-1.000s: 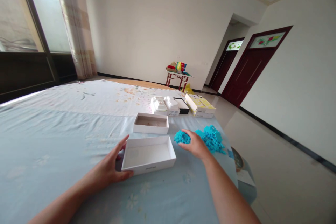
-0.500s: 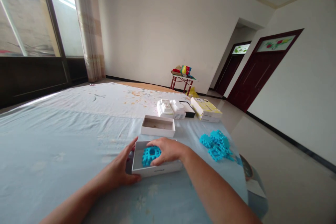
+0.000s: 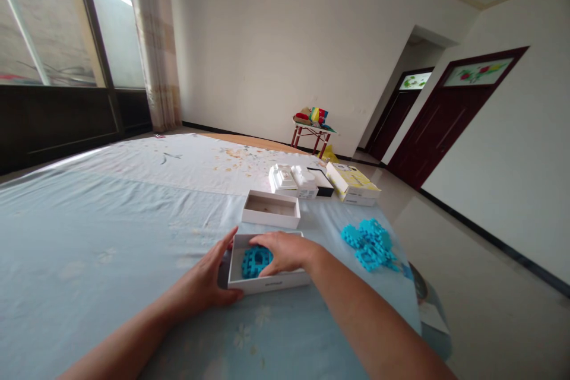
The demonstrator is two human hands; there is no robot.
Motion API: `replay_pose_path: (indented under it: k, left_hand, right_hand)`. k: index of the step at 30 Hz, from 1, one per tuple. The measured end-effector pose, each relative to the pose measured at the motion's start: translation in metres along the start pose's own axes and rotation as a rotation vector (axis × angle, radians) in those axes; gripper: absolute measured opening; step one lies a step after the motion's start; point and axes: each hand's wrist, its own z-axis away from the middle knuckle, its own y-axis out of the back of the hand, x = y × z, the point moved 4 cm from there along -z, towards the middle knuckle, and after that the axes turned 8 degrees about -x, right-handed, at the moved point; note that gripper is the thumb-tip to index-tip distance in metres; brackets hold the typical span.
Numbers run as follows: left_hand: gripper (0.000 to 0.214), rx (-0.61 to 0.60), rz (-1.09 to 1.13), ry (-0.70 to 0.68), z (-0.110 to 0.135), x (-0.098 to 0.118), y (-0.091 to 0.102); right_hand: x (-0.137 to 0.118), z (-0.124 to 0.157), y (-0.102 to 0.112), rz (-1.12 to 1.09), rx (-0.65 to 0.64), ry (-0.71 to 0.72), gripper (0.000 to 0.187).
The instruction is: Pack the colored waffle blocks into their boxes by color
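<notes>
Close in front of me on the blue cloth lies a white open box (image 3: 269, 286). My left hand (image 3: 218, 276) grips its left end, thumb at the near corner and fingers at the far one. Inside the box is a blue toy block piece (image 3: 255, 262) with notched edges and a hole in it. My right hand (image 3: 285, 252) reaches over the box and closes thumb and fingers round the piece's right side, hiding that part. Right of the box lies a pile of similar blue block pieces (image 3: 371, 243).
Just behind stands another white open box (image 3: 271, 211). Farther back are white moulded trays (image 3: 294, 181), a black-lined box (image 3: 321, 181) and a yellow carton (image 3: 354, 181). The table's edge curves down on the right, past the pile.
The blue piece sits slightly lower in the box, with my right hand still on it. My left hand keeps its hold on the box. The whole view has shifted a little.
</notes>
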Motion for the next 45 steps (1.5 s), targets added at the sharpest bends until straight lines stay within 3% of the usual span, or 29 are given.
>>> replay_pose_path:
  k: [3, 6, 9, 12, 25, 31, 36, 40, 45]
  left_hand:
    - [0.104, 0.002, 0.015, -0.015, 0.0, -0.002, -0.001]
    - [0.106, -0.009, 0.029, -0.025, -0.001, -0.001, -0.002]
    - [0.107, -0.026, 0.031, -0.016, -0.001, 0.001, -0.002]
    - [0.106, -0.038, 0.044, -0.015, 0.0, 0.003, -0.001]
    - [0.107, -0.016, -0.025, 0.031, -0.001, 0.002, -0.001]
    - [0.106, -0.01, -0.076, 0.025, -0.001, 0.004, 0.0]
    - [0.104, 0.02, -0.057, 0.026, -0.002, 0.005, 0.001]
    - [0.104, -0.001, -0.071, 0.008, -0.002, 0.004, 0.001]
    - [0.104, 0.026, -0.094, 0.007, -0.001, 0.003, 0.001]
  right_hand:
    - [0.004, 0.016, 0.005, -0.194, 0.04, -0.019, 0.072]
    - [0.012, 0.033, 0.007, -0.316, 0.162, -0.134, 0.058]
    - [0.016, 0.04, 0.002, -0.268, 0.221, -0.239, 0.041]
    - [0.014, 0.035, -0.005, -0.194, 0.212, -0.232, 0.036]
    - [-0.002, 0.01, -0.024, -0.233, 0.194, -0.187, 0.033]
    - [-0.007, 0.013, -0.02, -0.214, 0.178, -0.144, 0.029]
    - [-0.007, 0.014, -0.011, -0.071, 0.258, -0.256, 0.037]
    - [-0.016, 0.006, -0.01, -0.062, 0.309, -0.136, 0.035]
    - [-0.018, -0.003, -0.018, -0.17, 0.164, -0.015, 0.029]
